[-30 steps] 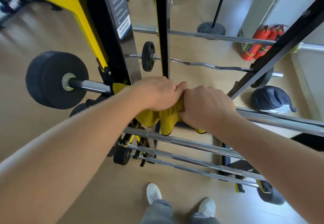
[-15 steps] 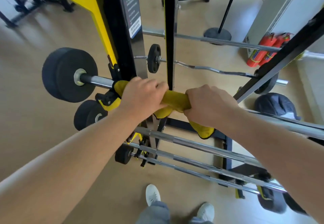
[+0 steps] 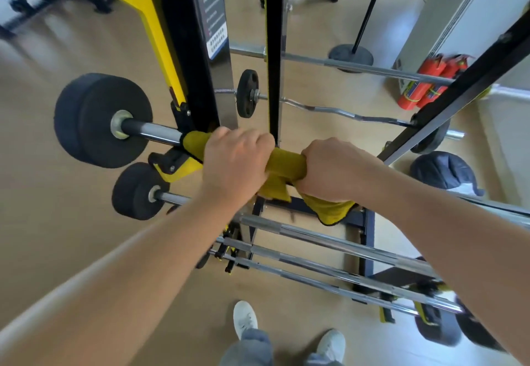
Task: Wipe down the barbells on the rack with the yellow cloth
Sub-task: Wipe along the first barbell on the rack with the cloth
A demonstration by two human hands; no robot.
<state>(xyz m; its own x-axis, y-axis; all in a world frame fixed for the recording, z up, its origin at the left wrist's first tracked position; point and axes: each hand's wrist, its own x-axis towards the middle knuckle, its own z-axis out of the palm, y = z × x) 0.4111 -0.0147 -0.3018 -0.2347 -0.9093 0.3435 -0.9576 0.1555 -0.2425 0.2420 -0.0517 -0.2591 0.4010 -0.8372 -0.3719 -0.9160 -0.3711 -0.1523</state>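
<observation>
The long steel barbell [image 3: 149, 132] runs left to right — both hands' fingers [image 3: 252, 139] clench the yellow cloth [image 3: 286, 162] wrapped around it, hiding its middle.

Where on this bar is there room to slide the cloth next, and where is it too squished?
Bare steel shows between the left hand and the big black plate, though the rack hook sits there. Right of the right hand the barbell runs bare. Between the hands, only yellow cloth. Below, three bars crowd close together.
</observation>
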